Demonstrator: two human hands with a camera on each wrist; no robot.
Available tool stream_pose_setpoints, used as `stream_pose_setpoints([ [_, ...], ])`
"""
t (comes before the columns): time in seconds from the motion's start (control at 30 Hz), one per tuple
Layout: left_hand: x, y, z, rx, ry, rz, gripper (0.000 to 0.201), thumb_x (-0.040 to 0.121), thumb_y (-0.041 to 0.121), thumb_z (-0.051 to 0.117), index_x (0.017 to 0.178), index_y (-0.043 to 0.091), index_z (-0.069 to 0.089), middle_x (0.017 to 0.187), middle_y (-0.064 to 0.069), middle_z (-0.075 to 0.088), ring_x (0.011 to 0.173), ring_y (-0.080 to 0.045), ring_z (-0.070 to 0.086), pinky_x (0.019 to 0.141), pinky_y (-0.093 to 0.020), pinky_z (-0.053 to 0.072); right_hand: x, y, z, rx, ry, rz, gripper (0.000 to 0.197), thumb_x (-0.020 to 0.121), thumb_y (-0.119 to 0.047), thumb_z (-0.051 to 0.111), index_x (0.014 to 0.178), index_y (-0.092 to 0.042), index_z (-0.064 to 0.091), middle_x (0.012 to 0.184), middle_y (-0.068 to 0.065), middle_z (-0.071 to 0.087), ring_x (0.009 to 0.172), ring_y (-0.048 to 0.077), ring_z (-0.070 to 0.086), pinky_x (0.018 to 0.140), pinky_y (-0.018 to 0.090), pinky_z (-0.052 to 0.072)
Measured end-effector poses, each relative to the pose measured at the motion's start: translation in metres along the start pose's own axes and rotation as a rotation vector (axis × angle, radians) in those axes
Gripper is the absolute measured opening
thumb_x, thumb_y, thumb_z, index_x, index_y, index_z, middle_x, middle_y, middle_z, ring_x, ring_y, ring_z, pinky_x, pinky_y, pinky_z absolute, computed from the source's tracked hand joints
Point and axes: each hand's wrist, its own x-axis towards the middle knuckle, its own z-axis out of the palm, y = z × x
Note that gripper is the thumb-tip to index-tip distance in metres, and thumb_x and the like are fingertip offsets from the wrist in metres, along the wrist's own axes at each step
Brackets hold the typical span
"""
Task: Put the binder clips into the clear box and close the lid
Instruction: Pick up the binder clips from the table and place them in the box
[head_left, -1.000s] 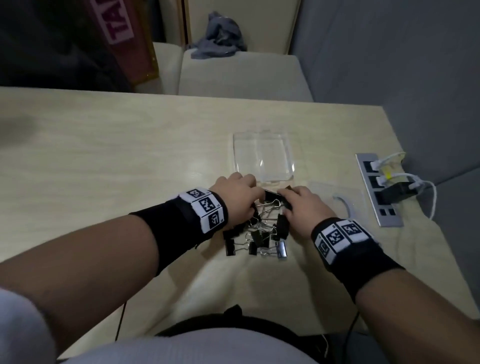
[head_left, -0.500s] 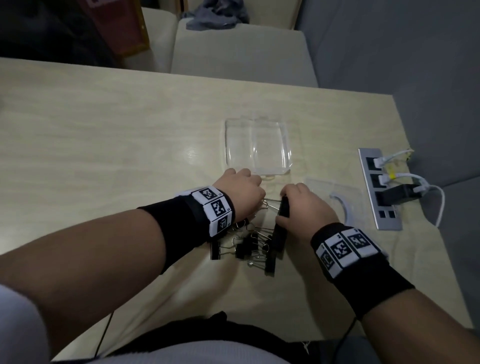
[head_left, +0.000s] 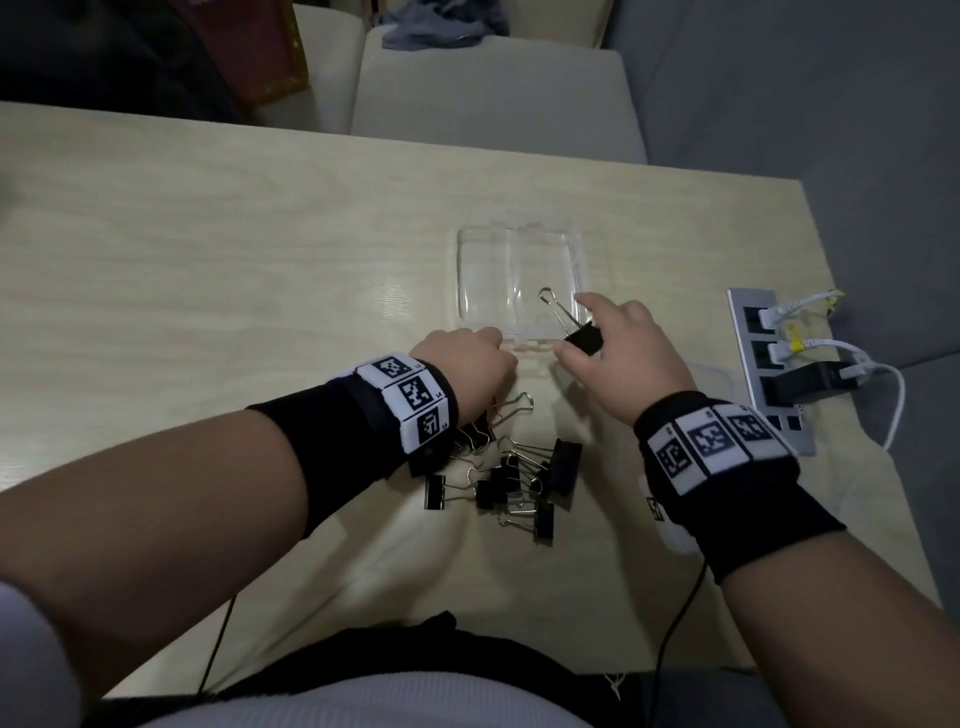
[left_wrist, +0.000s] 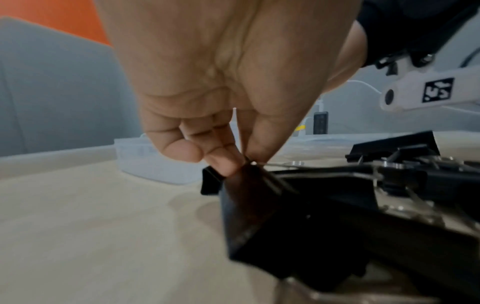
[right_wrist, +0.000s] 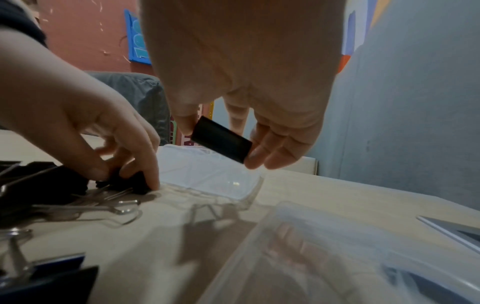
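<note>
A clear box (head_left: 519, 283) lies open on the table, also seen as a low clear box (right_wrist: 207, 170) in the right wrist view. My right hand (head_left: 623, 348) pinches a black binder clip (head_left: 583, 338) between thumb and fingers at the box's near right corner, the clip (right_wrist: 221, 144) held above the table with its wire handles pointing over the box. My left hand (head_left: 467, 364) is down on the pile of black binder clips (head_left: 519, 478), fingers (left_wrist: 223, 162) curled and pinching a binder clip (left_wrist: 249, 203) there. The clear lid (right_wrist: 337, 253) lies to the right.
A silver power strip (head_left: 769, 369) with white cables and a black plug sits near the table's right edge. Cushioned seats (head_left: 493, 98) stand beyond the far edge. Thin black wires run from my wristbands toward my lap.
My right hand has lifted one clip out of the pile and carried it forward to the box's near corner. My left hand stays on the pile.
</note>
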Motion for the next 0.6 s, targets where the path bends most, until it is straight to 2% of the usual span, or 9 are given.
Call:
stream_pose_setpoints([
  [0.13, -0.007, -0.004, 0.004, 0.117, 0.064, -0.042, 0.029, 0.088, 0.023, 0.052, 0.117, 0.024, 0.056, 0.117, -0.009, 0.043, 0.104, -0.032, 0.047, 0.073, -0.039, 0.039, 0.002, -0.003, 0.007, -0.083, -0.12, 0.066, 0.058, 0.087, -0.047, 0.049, 0.142, -0.03, 0.039, 0.134, 0.01, 0.042, 0.122, 0.028, 0.047, 0.097, 0.042, 0.044],
  [0.27, -0.011, -0.004, 0.008, 0.122, 0.14, -0.113, 0.026, 0.09, 0.023, 0.048, 0.115, 0.02, 0.055, 0.125, -0.01, 0.038, 0.107, -0.035, 0.043, 0.078, -0.042, 0.041, -0.009, -0.003, 0.008, -0.079, -0.146, 0.064, 0.052, 0.087, -0.044, 0.049, 0.137, -0.031, 0.045, 0.128, 0.007, 0.044, 0.117, 0.026, 0.049, 0.086, 0.037, 0.043],
  [0.37, -0.013, -0.004, 0.01, 0.087, 0.194, -0.197, 0.029, 0.089, 0.027, 0.048, 0.117, 0.018, 0.05, 0.122, -0.009, 0.042, 0.105, -0.035, 0.045, 0.08, -0.043, 0.04, -0.019, -0.002, 0.008, -0.074, -0.172, 0.059, 0.051, 0.086, -0.044, 0.05, 0.136, -0.03, 0.048, 0.123, 0.007, 0.047, 0.112, 0.025, 0.051, 0.085, 0.036, 0.044],
  [0.43, -0.014, -0.008, 0.01, 0.055, 0.224, -0.245, 0.035, 0.083, 0.024, 0.053, 0.117, 0.017, 0.047, 0.117, -0.009, 0.045, 0.101, -0.035, 0.047, 0.08, -0.044, 0.041, -0.025, -0.001, 0.008, -0.063, -0.171, 0.064, 0.051, 0.086, -0.043, 0.05, 0.135, -0.029, 0.05, 0.12, 0.007, 0.049, 0.11, 0.025, 0.052, 0.084, 0.034, 0.043],
  [0.53, -0.015, -0.013, 0.011, -0.005, 0.171, -0.221, 0.04, 0.078, 0.02, 0.054, 0.117, 0.018, 0.044, 0.113, -0.008, 0.051, 0.099, -0.034, 0.051, 0.082, -0.043, 0.04, -0.034, -0.001, 0.008, -0.026, -0.182, 0.067, 0.048, 0.085, -0.041, 0.052, 0.132, -0.03, 0.052, 0.116, 0.007, 0.05, 0.107, 0.023, 0.053, 0.082, 0.031, 0.04],
  [0.6, -0.014, -0.015, 0.013, 0.009, 0.16, -0.183, 0.042, 0.078, 0.021, 0.056, 0.117, 0.021, 0.042, 0.111, -0.005, 0.055, 0.1, -0.032, 0.053, 0.081, -0.043, 0.04, -0.038, -0.001, 0.009, 0.001, -0.21, 0.068, 0.047, 0.084, -0.041, 0.053, 0.13, -0.03, 0.055, 0.115, 0.006, 0.051, 0.105, 0.022, 0.054, 0.084, 0.031, 0.042],
])
